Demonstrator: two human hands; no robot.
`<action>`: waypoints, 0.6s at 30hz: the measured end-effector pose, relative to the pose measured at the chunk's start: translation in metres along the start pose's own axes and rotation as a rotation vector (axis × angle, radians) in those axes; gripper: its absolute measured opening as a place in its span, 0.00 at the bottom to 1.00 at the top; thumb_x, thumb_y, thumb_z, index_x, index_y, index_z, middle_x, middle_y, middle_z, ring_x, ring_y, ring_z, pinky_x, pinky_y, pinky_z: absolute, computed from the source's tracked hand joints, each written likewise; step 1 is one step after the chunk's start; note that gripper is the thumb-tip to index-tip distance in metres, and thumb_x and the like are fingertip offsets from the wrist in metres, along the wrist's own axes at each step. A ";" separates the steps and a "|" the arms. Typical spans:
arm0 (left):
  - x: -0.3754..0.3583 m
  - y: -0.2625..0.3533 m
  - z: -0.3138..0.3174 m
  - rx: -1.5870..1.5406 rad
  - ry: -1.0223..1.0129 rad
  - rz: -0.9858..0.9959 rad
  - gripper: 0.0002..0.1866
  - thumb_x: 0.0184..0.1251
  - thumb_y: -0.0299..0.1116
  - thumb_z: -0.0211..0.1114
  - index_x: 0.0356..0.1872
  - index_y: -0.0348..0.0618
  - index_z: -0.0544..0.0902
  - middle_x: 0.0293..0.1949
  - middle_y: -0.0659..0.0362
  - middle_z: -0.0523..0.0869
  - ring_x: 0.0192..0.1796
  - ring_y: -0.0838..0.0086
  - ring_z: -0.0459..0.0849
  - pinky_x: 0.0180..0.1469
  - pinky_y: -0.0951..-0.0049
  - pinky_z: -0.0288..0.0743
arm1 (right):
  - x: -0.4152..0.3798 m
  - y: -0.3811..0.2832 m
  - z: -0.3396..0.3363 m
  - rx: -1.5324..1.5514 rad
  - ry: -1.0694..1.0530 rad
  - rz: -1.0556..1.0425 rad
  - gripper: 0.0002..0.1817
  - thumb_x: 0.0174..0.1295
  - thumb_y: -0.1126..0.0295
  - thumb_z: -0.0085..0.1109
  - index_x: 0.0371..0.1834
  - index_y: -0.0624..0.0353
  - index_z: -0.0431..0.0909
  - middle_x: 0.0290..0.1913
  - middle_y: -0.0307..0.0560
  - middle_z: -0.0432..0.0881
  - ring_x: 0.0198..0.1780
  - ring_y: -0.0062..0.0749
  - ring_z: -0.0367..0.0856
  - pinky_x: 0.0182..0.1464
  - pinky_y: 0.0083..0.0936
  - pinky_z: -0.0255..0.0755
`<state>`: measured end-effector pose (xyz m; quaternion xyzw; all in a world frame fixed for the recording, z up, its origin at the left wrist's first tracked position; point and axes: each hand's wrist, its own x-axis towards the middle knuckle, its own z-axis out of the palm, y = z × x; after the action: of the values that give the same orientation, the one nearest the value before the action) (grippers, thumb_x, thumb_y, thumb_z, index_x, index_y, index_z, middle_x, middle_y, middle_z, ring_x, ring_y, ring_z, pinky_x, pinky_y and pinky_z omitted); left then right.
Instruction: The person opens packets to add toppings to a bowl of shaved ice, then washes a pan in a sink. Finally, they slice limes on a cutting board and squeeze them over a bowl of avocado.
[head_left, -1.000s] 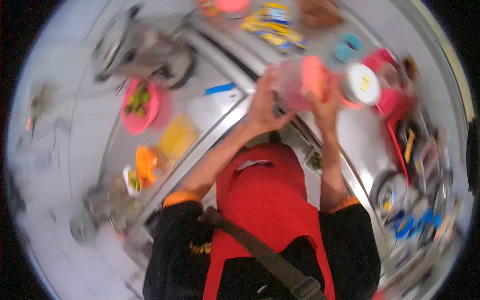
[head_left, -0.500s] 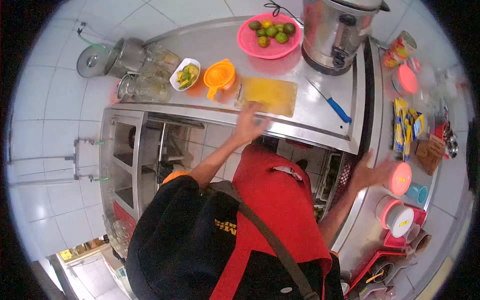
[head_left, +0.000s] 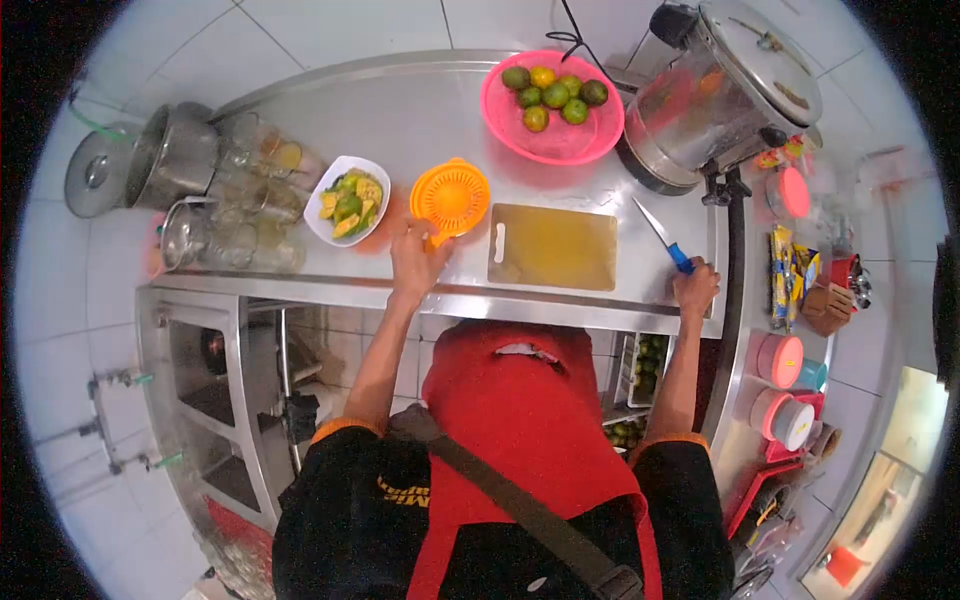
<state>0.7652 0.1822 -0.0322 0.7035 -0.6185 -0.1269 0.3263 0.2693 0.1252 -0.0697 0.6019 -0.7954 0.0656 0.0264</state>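
Note:
My left hand [head_left: 418, 262] is at the near side of an orange plastic citrus juicer [head_left: 450, 196], fingers and thumb closed about its handle. My right hand [head_left: 696, 290] grips the end of the blue handle of a knife [head_left: 655, 223], whose blade lies on the steel counter pointing away to the left. Between the two hands rests a yellowish cutting board [head_left: 560, 248], wet on top. Left of the juicer is a white bowl [head_left: 318, 208] of cut green and yellow citrus pieces. A pink basket [head_left: 495, 125] with several whole green and yellow citrus fruits stands behind the board.
A large steel urn [head_left: 675, 120] stands at the back right. Glass mugs [head_left: 265, 190] and steel pots [head_left: 178, 150] crowd the left end. On the right side counter are yellow sachets [head_left: 785, 270] and pink-lidded tubs [head_left: 780, 360]. Crates of fruit [head_left: 650, 365] sit below the counter.
My left hand has moved left from the cutting board to the juicer. My right hand has come from the side counter to the knife handle. The view has shifted.

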 end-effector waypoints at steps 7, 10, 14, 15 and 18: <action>0.083 0.065 0.014 0.016 0.080 0.387 0.23 0.53 0.38 0.74 0.49 0.40 0.80 0.50 0.45 0.79 0.51 0.48 0.79 0.52 0.52 0.75 | -0.027 -0.014 -0.004 0.358 0.122 -0.068 0.09 0.50 0.81 0.54 0.36 0.62 0.74 0.34 0.59 0.77 0.39 0.60 0.77 0.43 0.51 0.71; 0.173 0.094 0.080 -0.128 -0.080 0.397 0.23 0.53 0.35 0.72 0.51 0.44 0.79 0.55 0.43 0.75 0.52 0.46 0.78 0.52 0.48 0.74 | -0.042 -0.027 0.000 0.405 0.182 -0.059 0.09 0.59 0.73 0.56 0.41 0.63 0.77 0.40 0.61 0.76 0.45 0.59 0.75 0.48 0.49 0.70; 0.251 0.103 0.159 0.024 -0.100 0.488 0.25 0.53 0.30 0.70 0.55 0.46 0.78 0.55 0.44 0.75 0.54 0.44 0.77 0.54 0.50 0.75 | -0.055 -0.059 -0.014 0.476 0.135 -0.001 0.12 0.56 0.71 0.62 0.41 0.64 0.77 0.40 0.59 0.78 0.45 0.58 0.75 0.47 0.47 0.71; 0.259 0.103 0.164 0.125 -0.153 0.475 0.27 0.52 0.28 0.69 0.57 0.45 0.77 0.54 0.43 0.75 0.54 0.44 0.77 0.54 0.51 0.75 | -0.057 -0.061 -0.016 0.503 0.122 -0.011 0.12 0.55 0.70 0.64 0.40 0.64 0.77 0.39 0.59 0.78 0.45 0.58 0.76 0.47 0.46 0.71; 0.278 0.090 0.174 0.094 -0.183 0.531 0.29 0.51 0.29 0.72 0.58 0.43 0.76 0.55 0.44 0.76 0.51 0.51 0.79 0.54 0.57 0.75 | -0.053 -0.060 -0.011 0.600 0.033 0.047 0.12 0.52 0.72 0.66 0.36 0.64 0.76 0.37 0.59 0.79 0.41 0.56 0.78 0.44 0.46 0.72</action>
<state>0.6496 -0.1378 -0.0455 0.5168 -0.8132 -0.0711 0.2581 0.3408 0.1610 -0.0606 0.5632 -0.7537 0.3079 -0.1414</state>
